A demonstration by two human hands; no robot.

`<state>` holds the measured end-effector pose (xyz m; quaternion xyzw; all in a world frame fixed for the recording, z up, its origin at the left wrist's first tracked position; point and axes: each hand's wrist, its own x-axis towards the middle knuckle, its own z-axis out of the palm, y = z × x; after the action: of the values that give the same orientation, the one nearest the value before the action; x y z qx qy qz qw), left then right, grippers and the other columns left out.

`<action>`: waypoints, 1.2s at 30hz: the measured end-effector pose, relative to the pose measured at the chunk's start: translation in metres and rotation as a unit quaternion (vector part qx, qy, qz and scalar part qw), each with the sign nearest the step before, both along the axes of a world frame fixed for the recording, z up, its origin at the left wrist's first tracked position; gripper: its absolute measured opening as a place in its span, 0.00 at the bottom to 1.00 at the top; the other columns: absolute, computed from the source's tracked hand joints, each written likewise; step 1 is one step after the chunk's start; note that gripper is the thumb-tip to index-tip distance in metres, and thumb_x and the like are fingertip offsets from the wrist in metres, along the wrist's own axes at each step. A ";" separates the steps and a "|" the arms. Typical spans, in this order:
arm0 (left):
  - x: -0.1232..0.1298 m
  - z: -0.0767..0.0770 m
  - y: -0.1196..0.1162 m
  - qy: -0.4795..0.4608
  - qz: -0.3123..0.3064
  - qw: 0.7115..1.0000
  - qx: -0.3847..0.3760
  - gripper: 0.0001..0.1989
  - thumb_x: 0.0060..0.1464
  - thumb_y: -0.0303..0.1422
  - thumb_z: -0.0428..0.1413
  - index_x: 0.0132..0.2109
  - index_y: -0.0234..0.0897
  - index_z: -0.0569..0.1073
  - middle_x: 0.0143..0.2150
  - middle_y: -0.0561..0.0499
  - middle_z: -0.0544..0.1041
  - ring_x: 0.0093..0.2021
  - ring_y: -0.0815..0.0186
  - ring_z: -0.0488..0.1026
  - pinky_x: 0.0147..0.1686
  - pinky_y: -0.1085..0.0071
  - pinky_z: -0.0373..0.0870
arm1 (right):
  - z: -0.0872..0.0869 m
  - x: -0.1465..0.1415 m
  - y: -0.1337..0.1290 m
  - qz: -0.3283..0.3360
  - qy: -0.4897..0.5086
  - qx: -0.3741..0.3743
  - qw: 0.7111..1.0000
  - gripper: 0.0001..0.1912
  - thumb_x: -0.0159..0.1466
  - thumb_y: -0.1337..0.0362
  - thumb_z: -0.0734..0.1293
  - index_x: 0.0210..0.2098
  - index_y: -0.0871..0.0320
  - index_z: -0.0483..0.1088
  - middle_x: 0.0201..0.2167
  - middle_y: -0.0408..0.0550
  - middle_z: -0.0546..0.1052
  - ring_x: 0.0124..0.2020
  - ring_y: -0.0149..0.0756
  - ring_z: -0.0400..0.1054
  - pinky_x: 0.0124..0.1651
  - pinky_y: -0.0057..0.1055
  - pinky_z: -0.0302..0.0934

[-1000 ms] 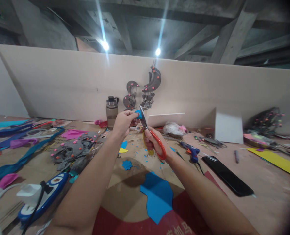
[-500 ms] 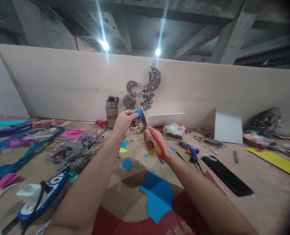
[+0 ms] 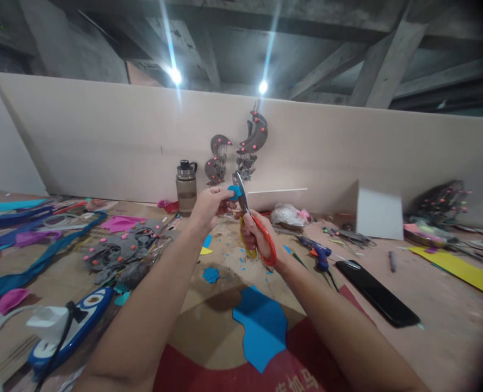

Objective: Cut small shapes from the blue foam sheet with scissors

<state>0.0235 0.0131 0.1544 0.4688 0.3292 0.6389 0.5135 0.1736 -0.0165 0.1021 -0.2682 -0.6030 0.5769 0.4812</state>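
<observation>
Between thumb and fingers, my left hand pinches a small blue craft-foam piece above the table. My right hand grips scissors with one red and one yellow handle loop. The scissor blades point up and away, right beside the foam piece's right edge. Below my hands lies a blue flower-shaped cutout, with small blue scraps scattered round it. Closer to me is a larger blue foam sheet with an uneven, cut outline.
A glue gun and a black phone lie to the right. At left are grey foam pieces with pink dots and a blue-white power strip. A bottle stands by the white partition.
The foam piece has turned slightly in my left hand. The scissors have shifted a little to the right, and their blades now look slightly parted.
</observation>
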 end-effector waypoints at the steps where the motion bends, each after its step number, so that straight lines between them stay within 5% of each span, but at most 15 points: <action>1: 0.000 0.000 0.000 0.003 0.003 1.000 -0.002 0.12 0.36 0.31 0.65 0.24 0.35 0.67 0.20 0.54 0.71 0.19 0.73 0.68 0.19 0.77 0.61 | 0.001 0.000 0.000 0.000 0.001 -0.004 1.000 0.25 0.59 0.41 0.68 0.40 0.55 0.62 0.21 0.33 0.53 0.16 0.21 0.43 0.17 0.20 0.39; 36: 0.002 -0.005 0.003 0.030 0.000 1.000 0.011 0.12 0.38 0.32 0.65 0.25 0.34 0.68 0.22 0.51 0.74 0.22 0.71 0.72 0.20 0.78 0.62 | -0.002 -0.001 -0.001 -0.047 0.009 0.018 0.999 0.23 0.61 0.42 0.67 0.37 0.55 0.62 0.19 0.33 0.55 0.14 0.21 0.47 0.14 0.19 0.43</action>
<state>0.0256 0.0160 0.1489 0.4930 0.3373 0.6287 0.4980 0.1728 -0.0178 0.1005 -0.2823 -0.5957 0.5454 0.5177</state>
